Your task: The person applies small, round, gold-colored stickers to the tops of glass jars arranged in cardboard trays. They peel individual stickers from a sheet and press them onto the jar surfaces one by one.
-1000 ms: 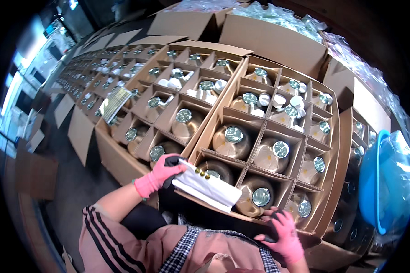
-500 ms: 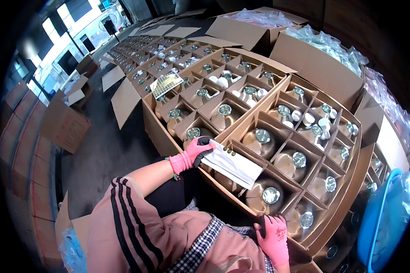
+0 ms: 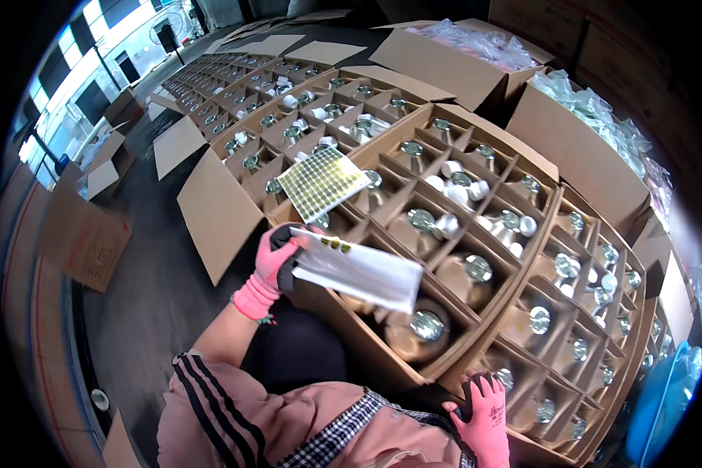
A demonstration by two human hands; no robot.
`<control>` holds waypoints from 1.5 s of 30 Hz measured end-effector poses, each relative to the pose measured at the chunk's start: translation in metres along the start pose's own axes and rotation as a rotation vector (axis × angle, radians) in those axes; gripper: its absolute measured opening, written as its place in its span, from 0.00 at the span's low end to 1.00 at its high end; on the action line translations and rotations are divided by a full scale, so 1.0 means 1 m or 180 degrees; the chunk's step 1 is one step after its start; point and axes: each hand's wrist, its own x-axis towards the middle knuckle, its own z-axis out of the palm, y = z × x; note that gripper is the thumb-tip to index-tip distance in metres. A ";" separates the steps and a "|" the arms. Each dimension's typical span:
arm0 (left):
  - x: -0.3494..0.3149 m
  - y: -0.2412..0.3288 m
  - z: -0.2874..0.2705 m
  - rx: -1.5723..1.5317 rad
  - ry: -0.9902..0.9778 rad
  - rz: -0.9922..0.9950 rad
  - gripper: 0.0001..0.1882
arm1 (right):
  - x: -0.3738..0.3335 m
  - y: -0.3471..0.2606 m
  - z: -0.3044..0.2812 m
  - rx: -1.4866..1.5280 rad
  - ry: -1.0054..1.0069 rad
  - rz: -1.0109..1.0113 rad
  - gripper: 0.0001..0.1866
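My left hand (image 3: 274, 261), in a pink glove with black fingers, pinches one end of a white sticker strip (image 3: 359, 271) bearing a few small gold round stickers. The strip hangs over the near cells of a divided cardboard box (image 3: 454, 365). Just beyond it, a sheet of yellow-gold round stickers (image 3: 324, 182) lies across the dividers. My right hand (image 3: 485, 417), gloved likewise, rests at the near edge of the boxes, its thumb apart from the fingers. Close by stands a large clear glass bottle (image 3: 418, 334), its round mouth facing up.
More divided boxes of glass bottles run far left, several cells also holding white caps (image 3: 454, 181). Cartons of plastic bags (image 3: 593, 117) stand at the back right. A blue tub (image 3: 657, 409) is at right. Open box flaps (image 3: 220, 214) jut leftward over the dark floor (image 3: 160, 312).
My left hand has moved left with the white strip. The view has shifted, so the boxes appear farther right and the yellow-gold sheet nearer. My right hand stays at a box edge.
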 end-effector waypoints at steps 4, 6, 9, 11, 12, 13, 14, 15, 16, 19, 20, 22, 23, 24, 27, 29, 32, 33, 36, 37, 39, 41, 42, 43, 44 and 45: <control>0.039 -0.034 -0.105 0.0433 0.0414 0.0081 0.08 | 0.040 -0.026 0.043 -0.0509 0.0241 0.0445 0.35; 0.051 -0.052 -0.122 0.0241 0.0344 -0.0100 0.09 | 0.046 -0.035 0.048 -0.0479 0.0349 0.0899 0.42; 0.053 -0.075 -0.146 -0.0545 0.0266 -0.0389 0.10 | 0.058 -0.060 0.045 -0.0849 -0.0391 0.1267 0.46; 0.058 -0.071 -0.148 -0.0438 0.0328 -0.0731 0.12 | 0.059 -0.060 0.057 -0.1032 -0.0311 0.1563 0.42; 0.060 -0.060 -0.143 -0.0387 0.0647 -0.1009 0.10 | 0.057 -0.058 0.064 -0.1188 -0.0313 0.1598 0.40; 0.061 -0.057 -0.146 -0.0057 0.0672 -0.1097 0.09 | 0.055 -0.057 0.068 -0.1321 -0.0320 0.1607 0.38; 0.061 -0.053 -0.139 0.0320 0.0656 -0.1068 0.09 | 0.058 -0.060 0.069 -0.1318 -0.0271 0.1605 0.36; 0.062 -0.055 -0.142 0.0343 0.0484 -0.1001 0.10 | 0.054 -0.058 0.072 -0.1306 -0.0387 0.1647 0.35; 0.065 -0.055 -0.145 0.0513 0.0451 -0.1086 0.10 | 0.052 -0.058 0.075 -0.1395 -0.0476 0.1637 0.35; 0.066 -0.050 -0.141 0.0930 0.0420 -0.1111 0.10 | 0.050 -0.059 0.080 -0.1412 -0.0484 0.1583 0.33; 0.066 -0.048 -0.138 0.1039 0.0449 -0.1044 0.11 | 0.051 -0.063 0.080 -0.1377 -0.0498 0.1593 0.32; 0.070 -0.054 -0.142 0.1176 0.0421 -0.1207 0.10 | 0.044 -0.056 0.085 -0.1424 -0.0336 0.1452 0.26; 0.069 -0.054 -0.143 0.1335 0.0389 -0.1213 0.10 | 0.055 -0.064 0.074 -0.1156 -0.0424 0.1601 0.23; 0.070 -0.053 -0.140 0.1503 0.0433 -0.1097 0.09 | 0.052 -0.062 0.079 -0.1175 -0.0276 0.1520 0.23; 0.073 -0.047 -0.128 0.1906 0.0463 -0.0739 0.09 | 0.039 -0.050 0.092 -0.1205 0.0003 0.1182 0.26; 0.073 -0.043 -0.124 0.2037 0.0347 -0.0566 0.09 | 0.038 -0.046 0.095 -0.1185 0.0038 0.1122 0.26; 0.069 -0.046 -0.113 0.1813 0.0534 -0.0537 0.11 | 0.039 -0.045 0.098 -0.1340 0.0039 0.1042 0.22; 0.067 -0.043 -0.108 0.1839 0.0584 -0.0454 0.11 | 0.039 -0.044 0.103 -0.1281 0.0127 0.1047 0.20; 0.055 -0.045 -0.132 0.3397 0.0400 0.0589 0.12 | 0.041 -0.036 0.105 -0.1269 0.0762 0.0747 0.18; 0.054 -0.045 -0.140 0.4151 0.0239 0.1117 0.12 | 0.039 -0.033 0.108 -0.1281 0.0997 0.0639 0.18; 0.050 -0.047 -0.158 0.1390 0.1248 0.0150 0.14 | 0.038 -0.033 0.105 -0.0578 0.1597 0.0350 0.18; 0.044 -0.027 -0.152 0.2653 0.0911 0.0299 0.16 | 0.036 -0.030 0.098 -0.0647 0.1365 0.0069 0.17; 0.041 -0.018 -0.154 0.3705 0.0669 0.0567 0.17 | 0.036 -0.028 0.098 -0.0819 0.1024 -0.0015 0.17; 0.034 -0.019 -0.189 0.3239 0.0808 0.0131 0.18 | 0.037 -0.033 0.093 -0.0744 0.0751 0.0000 0.16; 0.029 -0.032 -0.211 0.2396 0.1041 -0.0037 0.18 | 0.038 -0.034 0.096 -0.0730 0.0655 -0.0004 0.15; 0.029 -0.041 -0.219 0.1491 0.1212 -0.0167 0.18 | 0.039 -0.032 0.098 -0.0766 0.0563 0.0027 0.15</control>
